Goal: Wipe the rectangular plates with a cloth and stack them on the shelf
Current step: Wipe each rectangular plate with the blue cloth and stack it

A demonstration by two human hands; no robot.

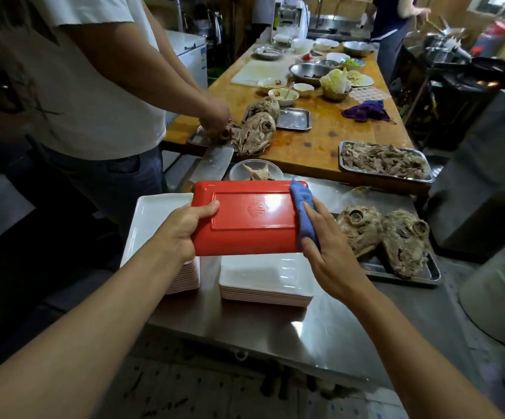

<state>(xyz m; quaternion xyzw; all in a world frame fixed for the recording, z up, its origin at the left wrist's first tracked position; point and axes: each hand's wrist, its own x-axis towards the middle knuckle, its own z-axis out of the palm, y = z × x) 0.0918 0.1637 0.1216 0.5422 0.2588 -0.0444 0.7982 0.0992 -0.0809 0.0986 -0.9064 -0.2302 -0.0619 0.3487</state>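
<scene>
Wiping the red plate's underside

Your left hand [181, 234] grips the plate [248, 219] above the stacks [263, 279]; right hand [326, 255] fingers, straight, press the cloth [304, 216] on it. Pressing harder could tip it loose.

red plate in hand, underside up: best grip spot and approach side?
Grip the short left rim of the red plate, coming from the left, as the left hand does: thumb on the flat underside, fingers wrapped under the edge. The raised rim gives purchase, and that end stays clear of the blue cloth under the right hand.
</scene>
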